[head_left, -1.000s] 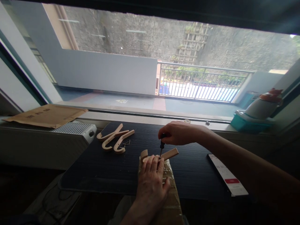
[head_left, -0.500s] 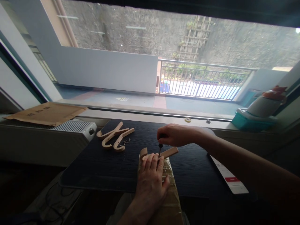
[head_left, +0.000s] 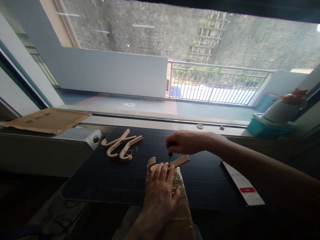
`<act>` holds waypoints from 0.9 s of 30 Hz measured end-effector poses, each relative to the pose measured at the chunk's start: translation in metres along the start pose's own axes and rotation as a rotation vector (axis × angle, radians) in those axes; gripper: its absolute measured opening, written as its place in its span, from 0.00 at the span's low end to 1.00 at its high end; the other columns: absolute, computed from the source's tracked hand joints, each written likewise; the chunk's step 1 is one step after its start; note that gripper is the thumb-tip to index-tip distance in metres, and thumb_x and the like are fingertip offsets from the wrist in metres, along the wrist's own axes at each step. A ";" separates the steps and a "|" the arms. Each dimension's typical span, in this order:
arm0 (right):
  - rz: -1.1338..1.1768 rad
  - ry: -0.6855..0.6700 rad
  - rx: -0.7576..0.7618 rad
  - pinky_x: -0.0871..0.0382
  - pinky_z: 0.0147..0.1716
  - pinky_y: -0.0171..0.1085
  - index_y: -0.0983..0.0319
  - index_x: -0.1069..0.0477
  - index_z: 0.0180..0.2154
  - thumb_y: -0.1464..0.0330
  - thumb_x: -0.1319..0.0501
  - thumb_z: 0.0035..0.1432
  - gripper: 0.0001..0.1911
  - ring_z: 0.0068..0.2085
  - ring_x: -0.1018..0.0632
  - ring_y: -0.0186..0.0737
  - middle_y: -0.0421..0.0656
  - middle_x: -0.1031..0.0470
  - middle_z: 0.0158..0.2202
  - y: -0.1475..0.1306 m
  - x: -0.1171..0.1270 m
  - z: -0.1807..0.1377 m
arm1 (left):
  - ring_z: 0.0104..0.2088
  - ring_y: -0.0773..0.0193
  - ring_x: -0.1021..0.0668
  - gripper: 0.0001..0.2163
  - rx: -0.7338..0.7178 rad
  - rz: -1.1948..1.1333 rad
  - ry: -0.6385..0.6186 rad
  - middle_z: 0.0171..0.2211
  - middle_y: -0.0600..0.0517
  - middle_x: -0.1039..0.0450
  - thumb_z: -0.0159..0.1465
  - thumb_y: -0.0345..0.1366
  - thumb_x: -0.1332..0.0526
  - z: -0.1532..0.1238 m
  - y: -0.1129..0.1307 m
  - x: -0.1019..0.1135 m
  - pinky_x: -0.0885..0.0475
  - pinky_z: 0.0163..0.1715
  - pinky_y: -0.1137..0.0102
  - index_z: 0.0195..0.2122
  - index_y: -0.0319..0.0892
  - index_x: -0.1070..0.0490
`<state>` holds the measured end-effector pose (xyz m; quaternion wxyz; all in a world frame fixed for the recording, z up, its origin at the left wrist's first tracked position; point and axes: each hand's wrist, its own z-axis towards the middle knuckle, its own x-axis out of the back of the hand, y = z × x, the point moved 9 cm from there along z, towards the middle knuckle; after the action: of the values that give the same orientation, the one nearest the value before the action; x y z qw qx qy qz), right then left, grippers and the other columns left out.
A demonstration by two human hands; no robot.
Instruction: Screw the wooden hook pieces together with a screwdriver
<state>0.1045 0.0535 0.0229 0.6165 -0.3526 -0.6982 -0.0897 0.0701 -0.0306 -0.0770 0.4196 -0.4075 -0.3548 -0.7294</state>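
Screwdriver [head_left: 170,154] stands nearly upright, pointing down.

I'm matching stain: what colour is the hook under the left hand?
The hook is light tan, clearest in the head view.

Bright daylight enters through the hazy window [head_left: 150,63] beyond the far edge of the table [head_left: 107,181], whereas the near right corner almost disappears in deep shadow.

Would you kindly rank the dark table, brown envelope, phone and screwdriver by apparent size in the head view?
1. Dark table
2. Brown envelope
3. Phone
4. Screwdriver, judged by what shows below the right hand
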 end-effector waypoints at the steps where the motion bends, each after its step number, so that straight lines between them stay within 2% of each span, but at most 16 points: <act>1: 0.001 -0.004 0.000 0.43 0.24 0.29 0.62 0.28 0.38 0.67 0.46 0.57 0.11 0.27 0.31 0.29 0.41 0.25 0.32 0.000 0.000 0.000 | 0.56 0.51 0.36 0.24 0.003 0.000 -0.003 0.55 0.44 0.35 0.60 0.44 0.45 0.000 0.000 0.000 0.45 0.57 0.56 0.55 0.39 0.35; 17: 0.085 -0.078 0.010 0.41 0.25 0.30 0.61 0.27 0.39 0.68 0.45 0.55 0.11 0.28 0.29 0.31 0.40 0.24 0.33 0.004 0.002 0.003 | 0.56 0.51 0.36 0.24 -0.018 0.040 0.021 0.55 0.44 0.35 0.60 0.44 0.45 0.001 0.000 0.000 0.44 0.56 0.57 0.56 0.38 0.36; 23: 0.103 -0.069 0.021 0.39 0.27 0.29 0.61 0.27 0.39 0.67 0.45 0.56 0.12 0.31 0.28 0.31 0.41 0.23 0.36 0.008 -0.001 0.007 | 0.56 0.51 0.36 0.24 0.010 0.025 -0.003 0.55 0.44 0.34 0.60 0.45 0.45 0.001 -0.002 -0.003 0.44 0.56 0.57 0.55 0.38 0.34; 27: 0.085 -0.058 -0.007 0.39 0.26 0.29 0.61 0.27 0.39 0.67 0.45 0.55 0.12 0.30 0.27 0.31 0.41 0.23 0.33 0.007 -0.003 0.007 | 0.57 0.51 0.37 0.25 0.029 0.007 -0.033 0.56 0.44 0.36 0.60 0.45 0.45 0.001 -0.002 -0.005 0.45 0.57 0.56 0.56 0.37 0.36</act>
<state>0.1027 0.0611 0.0163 0.5981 -0.3866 -0.6998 -0.0557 0.0703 -0.0271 -0.0808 0.4220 -0.4148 -0.3707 -0.7159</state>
